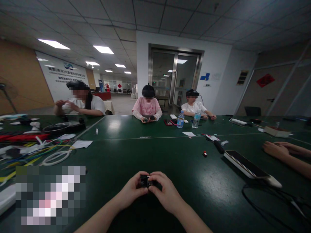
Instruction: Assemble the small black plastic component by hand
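Observation:
My left hand [134, 186] and my right hand [163, 187] meet above the dark green table [116, 168], close in front of me. Between their fingertips is a small black object [144, 181] with a shiny part on its right side. Thumbs and fingers of both hands pinch it from either side. Its kind is too small and dark to make out, and the fingers cover much of it.
Cables [57, 157] and papers [82, 144] lie at left. To the right are a white device with a dark screen [246, 164], a black cord [255, 202], a small red item [204, 154] and another person's hands [277, 149]. Water bottles [180, 119] and several people sit opposite.

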Demonstrator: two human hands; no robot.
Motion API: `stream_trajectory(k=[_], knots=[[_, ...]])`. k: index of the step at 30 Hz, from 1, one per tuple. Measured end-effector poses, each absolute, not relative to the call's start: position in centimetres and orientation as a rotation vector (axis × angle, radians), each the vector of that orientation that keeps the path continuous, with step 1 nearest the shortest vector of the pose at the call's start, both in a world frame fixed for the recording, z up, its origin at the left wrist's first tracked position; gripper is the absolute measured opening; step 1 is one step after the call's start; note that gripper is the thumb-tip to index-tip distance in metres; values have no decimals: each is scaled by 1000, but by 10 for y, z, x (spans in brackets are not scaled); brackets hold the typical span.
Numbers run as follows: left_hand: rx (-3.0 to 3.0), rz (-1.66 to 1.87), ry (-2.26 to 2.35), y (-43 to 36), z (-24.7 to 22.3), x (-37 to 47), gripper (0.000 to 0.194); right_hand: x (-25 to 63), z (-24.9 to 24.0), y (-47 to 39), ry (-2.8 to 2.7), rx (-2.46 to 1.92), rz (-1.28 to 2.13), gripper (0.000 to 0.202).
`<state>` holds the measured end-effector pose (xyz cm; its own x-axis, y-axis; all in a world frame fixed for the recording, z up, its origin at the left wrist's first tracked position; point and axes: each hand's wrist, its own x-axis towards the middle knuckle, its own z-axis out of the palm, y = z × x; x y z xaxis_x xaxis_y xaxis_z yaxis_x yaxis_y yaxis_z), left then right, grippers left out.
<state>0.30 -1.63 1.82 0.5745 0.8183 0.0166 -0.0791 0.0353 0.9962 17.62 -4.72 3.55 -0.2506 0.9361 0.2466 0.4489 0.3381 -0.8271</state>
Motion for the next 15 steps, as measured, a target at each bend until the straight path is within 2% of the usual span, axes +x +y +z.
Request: stream_trajectory(k=[15], knots=[[1362,776,693,-11,9,-2,37,180,34,-44,-1895,-1284,761,22]])
